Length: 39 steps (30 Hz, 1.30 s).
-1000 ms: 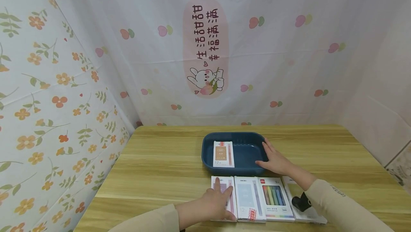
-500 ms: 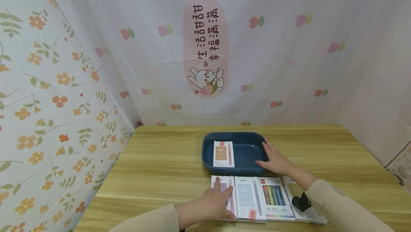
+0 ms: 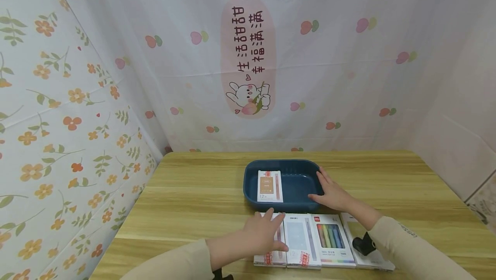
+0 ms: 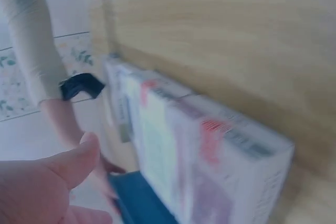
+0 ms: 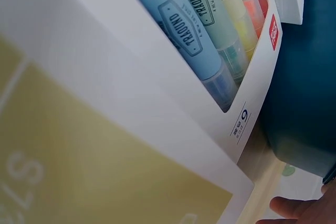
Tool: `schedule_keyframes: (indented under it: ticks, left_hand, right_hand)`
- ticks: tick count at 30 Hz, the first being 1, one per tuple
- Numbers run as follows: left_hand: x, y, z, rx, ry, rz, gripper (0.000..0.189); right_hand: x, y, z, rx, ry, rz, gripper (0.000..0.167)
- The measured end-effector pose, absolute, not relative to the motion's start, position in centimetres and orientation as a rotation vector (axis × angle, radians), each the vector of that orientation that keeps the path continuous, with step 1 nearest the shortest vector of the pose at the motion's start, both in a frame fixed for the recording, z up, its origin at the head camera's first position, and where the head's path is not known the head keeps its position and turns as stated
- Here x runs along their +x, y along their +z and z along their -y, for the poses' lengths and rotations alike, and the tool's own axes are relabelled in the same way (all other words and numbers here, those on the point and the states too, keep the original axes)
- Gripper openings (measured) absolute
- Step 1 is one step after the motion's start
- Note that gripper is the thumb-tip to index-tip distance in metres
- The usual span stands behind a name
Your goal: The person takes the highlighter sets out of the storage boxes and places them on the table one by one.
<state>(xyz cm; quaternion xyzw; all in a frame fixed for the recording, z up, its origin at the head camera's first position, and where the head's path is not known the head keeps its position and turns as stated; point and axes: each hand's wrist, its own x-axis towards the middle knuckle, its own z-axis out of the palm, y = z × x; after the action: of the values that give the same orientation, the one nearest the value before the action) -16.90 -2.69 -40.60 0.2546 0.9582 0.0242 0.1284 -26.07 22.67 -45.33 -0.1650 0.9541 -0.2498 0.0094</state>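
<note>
My left hand (image 3: 261,232) hovers over a flat white box with a purple panel (image 3: 271,260), its fingers spread. In the left wrist view my thumb (image 4: 79,163) stands apart from that box. My right hand (image 3: 335,194) rests at the right end of a dark blue tray (image 3: 286,206), fingers over the rim and thumb near the front corner. Inside the tray, at its left, lies a white box with a brown panel (image 3: 267,185). Right of the purple-panelled box are a pale-blue-panelled box (image 3: 296,237) and a windowed box of highlighters (image 3: 333,254).
At the right end of the row lies a white box with a yellowish panel (image 3: 358,228), partly covered by the right wrist's black mount (image 3: 364,244). The wooden table (image 3: 186,211) ends at a patterned curtain (image 3: 341,77) behind.
My left hand has lifted off the purple-panelled box and shifted slightly, its thumb now over the pale-blue-panelled box's edge. My right hand and the tray stay where they were.
</note>
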Motion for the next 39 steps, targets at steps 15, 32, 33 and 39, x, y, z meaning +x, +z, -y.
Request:
schedule_keyframes:
  ticks: [15,32,33,39]
  left_hand:
    - [-23.0,-37.7,2.7,0.74,0.228,-3.022,0.066]
    - [-28.6,-39.5,1.1,0.539,0.354,-2.865,0.064]
    - [-28.7,-39.7,0.9,0.524,0.348,-2.857,0.065]
    - [-29.3,-41.0,0.3,0.441,0.312,-2.812,0.07]
  right_hand:
    - [-26.0,-45.3,-22.9,-0.506,-0.79,-2.957,0.088]
    - [-26.4,-46.0,-23.0,-0.528,-0.798,-2.968,0.088]
    - [-26.4,-46.0,-23.0,-0.527,-0.794,-2.97,0.088]
    - [-26.5,-46.0,-22.9,-0.519,-0.787,-2.971,0.088]
